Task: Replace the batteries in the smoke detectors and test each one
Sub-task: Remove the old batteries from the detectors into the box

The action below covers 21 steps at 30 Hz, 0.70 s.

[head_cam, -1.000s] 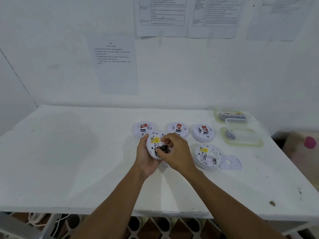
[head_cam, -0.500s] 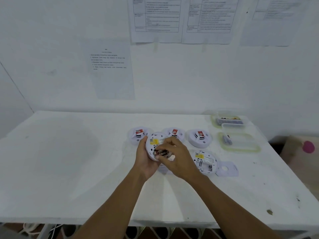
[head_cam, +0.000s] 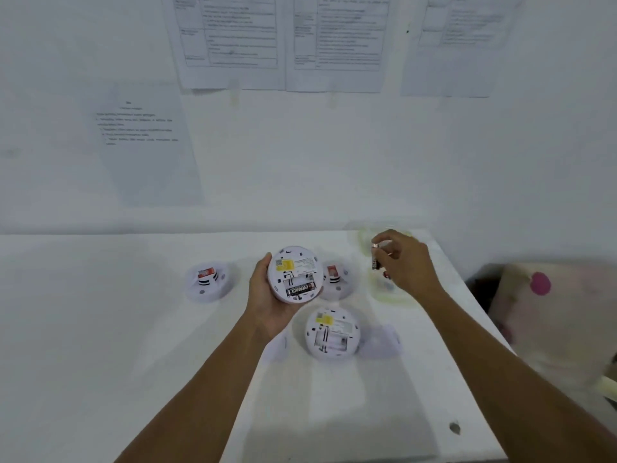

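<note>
I get flat, cool-white light, fairly bright. Faint shadows beside my forearms on the surface (head_cam: pixel 100 345). Right hand (head_cam: pixel 405 265) & things near it blurred; wall papers (head_cam: pixel 233 38) soft, unreadable; fisheye bend at edges.

- Wall (head_cam: pixel 334 162): white and plain, running behind the full width of the counter.
- Counter (head_cam: pixel 100 329): white flat top; its far edge meets the wall.
- Left tabled sheet (head_cam: pixel 230 38), middle tabled sheet (head_cam: pixel 337 38), right tabled sheet (head_cam: pixel 467 38): fixed side by side high on the wall; print too blurred to read.
- Text sheet (head_cam: pixel 147 145): fixed lower, to the left; short lines, unreadable.
- Dark mark (head_cam: pixel 454 428): on the counter top near the front right.
- Pale soft object (head_cam: pixel 567 329) with pink spot (head_cam: pixel 541 284): beyond the counter's right edge.
- Light: even and diffuse, shadows soft.
</note>
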Tool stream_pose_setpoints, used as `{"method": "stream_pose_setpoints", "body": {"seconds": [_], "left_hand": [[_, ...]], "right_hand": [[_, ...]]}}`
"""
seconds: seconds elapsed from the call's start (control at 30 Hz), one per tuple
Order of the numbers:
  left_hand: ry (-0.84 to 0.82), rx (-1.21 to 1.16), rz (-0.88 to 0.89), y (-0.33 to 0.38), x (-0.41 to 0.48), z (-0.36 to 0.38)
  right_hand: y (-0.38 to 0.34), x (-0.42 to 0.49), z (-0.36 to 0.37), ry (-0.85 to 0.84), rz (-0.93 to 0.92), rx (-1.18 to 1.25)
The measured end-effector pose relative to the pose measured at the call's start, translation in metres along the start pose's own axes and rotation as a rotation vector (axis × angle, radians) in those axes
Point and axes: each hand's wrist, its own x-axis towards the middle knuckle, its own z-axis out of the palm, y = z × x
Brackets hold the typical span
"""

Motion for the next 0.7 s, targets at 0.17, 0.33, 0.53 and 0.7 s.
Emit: {"method": "stream_pose_setpoints", "body": {"seconds": [0.17, 0.33, 0.53, 0.7], "left_hand": [[0.002, 0.001, -0.009, -0.019, 0.025, 0.019], [-0.001, 0.006, -0.013, -0.03, 0.04, 0.027], [-0.015, -0.032, -0.015, -0.039, 0.048, 0.033], [-0.006, -0.045, -0.02, -0.041, 0.049, 0.034]], "right_hand": [[0.065, 0.046, -0.028, -0.172, 0.23, -0.239], [0.093, 0.055, -0.017, -0.381, 0.276, -0.319], [0.096, 0.064, -0.014, -0.417, 0.347, -0.255], [0.097, 0.061, -0.015, -0.392, 0.357, -0.215]]}}
